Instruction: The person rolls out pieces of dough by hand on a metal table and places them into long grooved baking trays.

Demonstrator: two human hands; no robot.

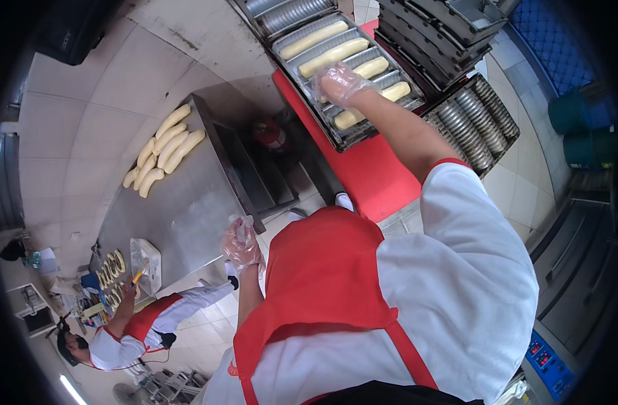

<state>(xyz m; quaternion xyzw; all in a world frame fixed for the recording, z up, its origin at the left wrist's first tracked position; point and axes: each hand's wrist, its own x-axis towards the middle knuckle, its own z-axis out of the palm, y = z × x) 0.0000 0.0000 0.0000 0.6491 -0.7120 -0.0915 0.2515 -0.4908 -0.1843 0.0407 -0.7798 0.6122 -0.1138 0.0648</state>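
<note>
Right hand point(339, 82) spread flat on dough logs point(336, 55) in ridged tray point(349, 138) — left hand point(241, 244) loosely curled, empty, off steel table point(187, 209) edge.

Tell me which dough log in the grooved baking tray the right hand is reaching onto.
The right hand rests on the third dough log from the tray's far end, partly covering it; the other four logs lie untouched in their own grooves.

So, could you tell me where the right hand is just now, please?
In the head view, upper middle, the gloved right hand rests on the corrugated baking tray, among the dough rolls above the red surface.
</note>
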